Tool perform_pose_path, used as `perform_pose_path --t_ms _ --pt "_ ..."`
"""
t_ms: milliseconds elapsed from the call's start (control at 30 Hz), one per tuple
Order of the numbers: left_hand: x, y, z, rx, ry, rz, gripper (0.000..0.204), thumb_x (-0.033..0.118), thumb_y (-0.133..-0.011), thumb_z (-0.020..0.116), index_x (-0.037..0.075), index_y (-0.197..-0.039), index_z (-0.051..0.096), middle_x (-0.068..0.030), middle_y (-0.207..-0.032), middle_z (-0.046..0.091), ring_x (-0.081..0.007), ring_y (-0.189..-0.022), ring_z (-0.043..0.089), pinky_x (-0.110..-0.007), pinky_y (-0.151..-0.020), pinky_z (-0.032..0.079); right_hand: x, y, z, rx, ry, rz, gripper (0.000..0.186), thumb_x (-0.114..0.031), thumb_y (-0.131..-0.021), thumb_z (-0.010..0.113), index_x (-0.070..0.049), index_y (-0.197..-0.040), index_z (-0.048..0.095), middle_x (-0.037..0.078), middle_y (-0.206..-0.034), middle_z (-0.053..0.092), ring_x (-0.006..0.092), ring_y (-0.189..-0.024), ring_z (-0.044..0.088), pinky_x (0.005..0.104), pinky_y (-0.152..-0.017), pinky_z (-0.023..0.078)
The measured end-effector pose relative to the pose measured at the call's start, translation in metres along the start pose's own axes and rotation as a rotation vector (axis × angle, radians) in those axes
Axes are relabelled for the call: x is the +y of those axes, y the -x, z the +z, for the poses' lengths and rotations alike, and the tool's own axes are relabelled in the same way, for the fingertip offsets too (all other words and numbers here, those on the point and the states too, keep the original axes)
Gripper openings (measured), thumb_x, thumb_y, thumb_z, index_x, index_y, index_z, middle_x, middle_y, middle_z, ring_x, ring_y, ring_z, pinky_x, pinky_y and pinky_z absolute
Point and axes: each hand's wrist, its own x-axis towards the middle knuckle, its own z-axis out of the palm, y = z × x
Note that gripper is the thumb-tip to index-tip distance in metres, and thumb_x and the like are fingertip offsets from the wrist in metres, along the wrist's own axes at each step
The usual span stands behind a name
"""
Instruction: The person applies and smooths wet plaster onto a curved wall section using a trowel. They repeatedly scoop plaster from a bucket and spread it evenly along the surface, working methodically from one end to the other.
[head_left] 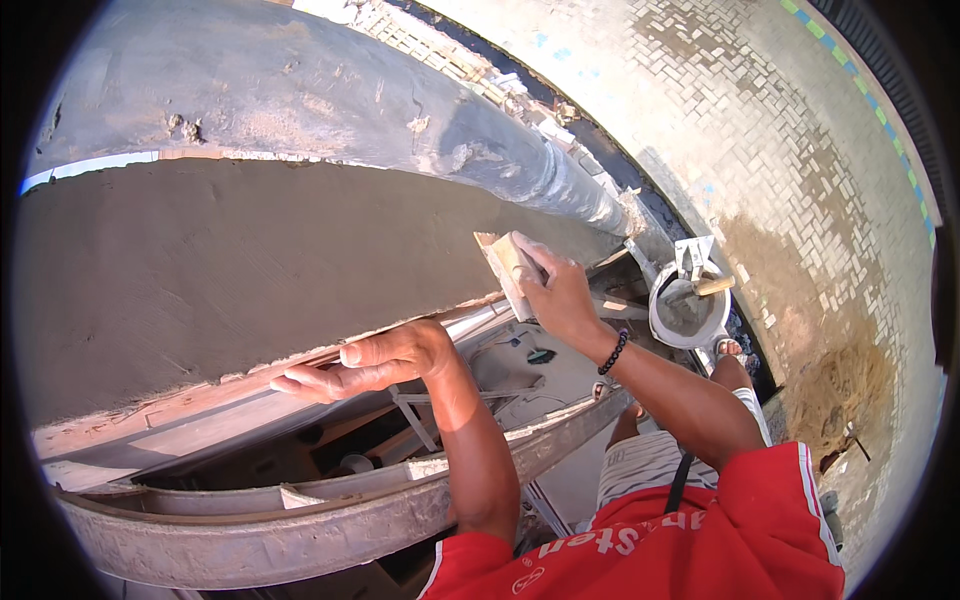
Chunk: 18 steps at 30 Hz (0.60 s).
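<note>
The right hand (564,294), near view centre toward 3 o'clock, was closed around a flat, pale wooden float (506,270), found at 1 o'clock. The left hand (388,358), at 8 o'clock, was empty, fingers extended, near the lower edge of a smooth grey plastered panel (260,265); contact could not be told. A round white bucket (656,308) containing grey mix (688,314) stood at 3 o'clock.

Pale, interlocking block paving (715,115) spreads across the far right, edged by a painted blue-and-green strip (868,95). On it, at right, lies loose brown sand (845,395). A long, curved, grey-stained beam (260,550) crosses near left.
</note>
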Motion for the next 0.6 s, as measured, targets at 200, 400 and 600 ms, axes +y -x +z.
perform_pose_path --t_ms 200,400,600 --pt "-0.001 -0.001 -0.001 0.001 0.002 -0.003 0.059 0.041 -0.105 0.025 -0.004 -0.143 0.030 -0.0218 -0.147 0.027 -0.0368 -0.142 0.020 -0.054 -0.114 0.024 -0.041 -0.024 0.017 0.005 -0.012 -0.208 0.048 -0.002 -0.084 0.056 0.003 -0.132 0.052 0.028 -0.111 0.063 0.0426 -0.102 0.061 0.0402 -0.090 0.048" --pt "0.002 -0.001 0.001 0.013 0.023 0.023 0.060 0.042 -0.105 0.026 -0.004 -0.143 0.030 -0.0213 -0.147 0.028 -0.0356 -0.142 0.020 -0.054 -0.114 0.024 0.042 -0.010 -0.004 0.023 0.112 0.054 0.044 -0.005 -0.085 0.057 0.005 -0.128 0.054 0.027 -0.121 0.061 0.0384 -0.112 0.060 0.0372 -0.097 0.046" --pt "0.002 -0.003 0.000 0.013 0.008 -0.003 0.062 0.044 -0.104 0.025 -0.004 -0.143 0.030 -0.0214 -0.147 0.031 -0.0355 -0.142 0.022 -0.053 -0.115 0.022 0.013 0.000 0.007 0.032 0.015 -0.099 0.045 -0.004 -0.086 0.055 0.002 -0.130 0.053 0.028 -0.117 0.061 0.0422 -0.108 0.059 0.0403 -0.094 0.047"
